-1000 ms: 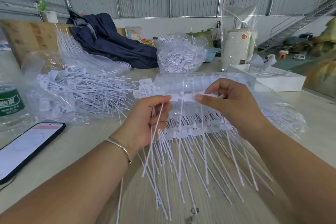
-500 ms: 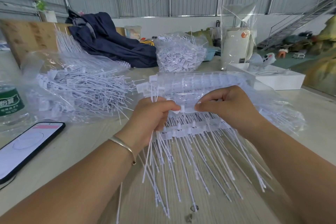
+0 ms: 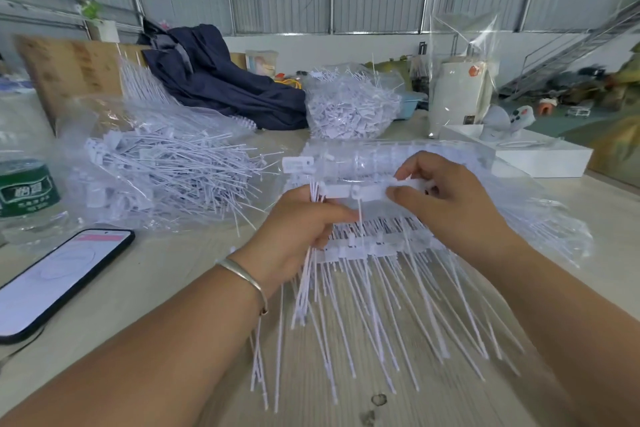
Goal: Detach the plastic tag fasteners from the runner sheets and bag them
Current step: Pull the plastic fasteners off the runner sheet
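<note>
Between both hands' grip — runner sheet (image 3: 349,191)

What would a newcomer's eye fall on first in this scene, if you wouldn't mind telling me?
Most likely the two hands at the centre: the left hand grips a bundle of white tag fasteners while the right hand pinches a runner strip, long white stems fanning down over the wooden table. Next come the clear bags of loose fasteners at the left and a phone with a lit screen at the near left.

Phone (image 3: 52,282) and bottle (image 3: 26,191) cut by left edge; fastener tips (image 3: 381,340) motion-blurred.
</note>
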Demonstrator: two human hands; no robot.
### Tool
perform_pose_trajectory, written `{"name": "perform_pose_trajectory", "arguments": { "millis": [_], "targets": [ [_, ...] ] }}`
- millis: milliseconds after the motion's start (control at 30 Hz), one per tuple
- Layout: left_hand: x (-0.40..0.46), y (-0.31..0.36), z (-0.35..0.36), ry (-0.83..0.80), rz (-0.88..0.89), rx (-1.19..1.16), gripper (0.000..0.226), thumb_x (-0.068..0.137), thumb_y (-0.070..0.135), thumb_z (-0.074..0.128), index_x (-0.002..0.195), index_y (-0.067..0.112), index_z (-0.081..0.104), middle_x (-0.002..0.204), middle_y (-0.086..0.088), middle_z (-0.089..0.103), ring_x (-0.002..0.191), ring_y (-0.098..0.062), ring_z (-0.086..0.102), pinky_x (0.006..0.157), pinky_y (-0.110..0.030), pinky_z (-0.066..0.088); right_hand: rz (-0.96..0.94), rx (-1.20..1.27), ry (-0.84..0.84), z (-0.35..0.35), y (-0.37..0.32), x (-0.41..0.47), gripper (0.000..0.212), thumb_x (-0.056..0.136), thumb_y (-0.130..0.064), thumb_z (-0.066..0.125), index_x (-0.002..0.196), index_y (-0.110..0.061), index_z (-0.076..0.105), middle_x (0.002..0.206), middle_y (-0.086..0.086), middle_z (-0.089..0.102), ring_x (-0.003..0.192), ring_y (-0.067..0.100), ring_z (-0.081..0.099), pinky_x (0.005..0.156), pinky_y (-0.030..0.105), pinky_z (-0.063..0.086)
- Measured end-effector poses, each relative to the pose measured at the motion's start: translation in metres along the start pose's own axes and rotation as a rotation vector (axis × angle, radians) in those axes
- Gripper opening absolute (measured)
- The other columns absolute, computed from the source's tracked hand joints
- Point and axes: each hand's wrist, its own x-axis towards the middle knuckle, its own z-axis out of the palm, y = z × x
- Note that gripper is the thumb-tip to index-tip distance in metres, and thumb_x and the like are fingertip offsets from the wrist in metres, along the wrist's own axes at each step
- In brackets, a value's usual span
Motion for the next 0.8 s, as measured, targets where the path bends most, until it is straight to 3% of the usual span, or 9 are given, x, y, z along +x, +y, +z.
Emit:
{"name": "perform_pose_trajectory", "arguments": {
  "millis": [133,267,467,567,633,733,800],
  "targets": [
    [0.000,0.003,0.002,-0.057,-0.182,-0.280,0.016,0.093,0.016,0.061,0.081,0.015,0.051,0.051,0.004,0.043,0.038,-0.007,0.035,0.036,-0.015,0.028,-0.010,0.026,-0.082,0.003,0.005,0.001,0.014,0.093,-0.009,0.056,0.079,-0.011,0.051,0.054,-0.004,0.036,0.044,0.006,0.029,0.044,0.015,0.026],
    [-0.003,0.004,0.002,-0.027,-0.293,-0.338,0.034,0.096,0.039,0.056,0.074,0.014,0.052,0.054,-0.002,0.056,0.038,-0.009,0.050,0.036,-0.014,0.037,-0.019,0.023,-0.125,0.002,0.007,0.001,0.012,0.091,-0.004,0.054,0.079,-0.005,0.054,0.049,-0.010,0.036,0.043,0.005,0.030,0.045,0.013,0.026],
    [-0.003,0.005,0.001,-0.094,-0.380,-0.521,0.036,0.098,0.032,0.054,0.069,0.011,0.049,0.068,-0.010,0.057,0.048,-0.017,0.055,0.046,-0.024,0.052,0.153,0.307,-0.117,-0.003,0.003,0.007,0.012,0.086,0.002,0.063,0.077,-0.007,0.063,0.073,0.008,0.050,0.062,0.013,0.042,0.059,0.019,0.034],
    [-0.002,0.005,0.000,-0.100,-0.365,-0.518,0.030,0.099,0.032,0.052,0.076,0.012,0.049,0.059,-0.003,0.051,0.035,-0.008,0.039,0.031,-0.012,0.031,0.193,0.350,-0.170,-0.003,0.006,0.006,0.012,0.086,-0.001,0.065,0.078,-0.010,0.066,0.077,0.010,0.050,0.071,0.019,0.042,0.065,0.026,0.032],
    [0.000,0.005,-0.001,-0.150,-0.331,-0.517,0.031,0.097,0.038,0.052,0.077,0.016,0.045,0.058,0.002,0.039,0.034,-0.004,0.025,0.027,-0.013,0.019,0.194,0.355,-0.181,-0.002,0.008,0.006,0.013,0.087,-0.005,0.066,0.077,-0.013,0.068,0.073,0.007,0.052,0.068,0.018,0.044,0.062,0.024,0.032],
    [-0.001,0.006,-0.001,-0.201,-0.240,-0.414,0.033,0.080,0.046,0.067,0.070,0.020,0.048,0.061,0.005,0.031,0.039,-0.004,0.021,0.029,-0.014,0.017,0.173,0.330,-0.177,0.000,0.012,0.007,0.009,0.087,-0.010,0.068,0.080,-0.014,0.071,0.068,-0.007,0.059,0.064,0.005,0.053,0.068,0.019,0.038],
    [-0.002,0.005,-0.001,-0.192,-0.193,-0.317,0.026,0.070,0.037,0.076,0.065,0.022,0.055,0.063,0.005,0.027,0.042,-0.005,0.019,0.032,-0.015,0.016,0.155,0.327,-0.168,0.000,0.013,0.007,0.005,0.087,-0.011,0.069,0.082,-0.013,0.072,0.068,-0.010,0.061,0.066,0.003,0.055,0.073,0.020,0.041]
  ]
}}
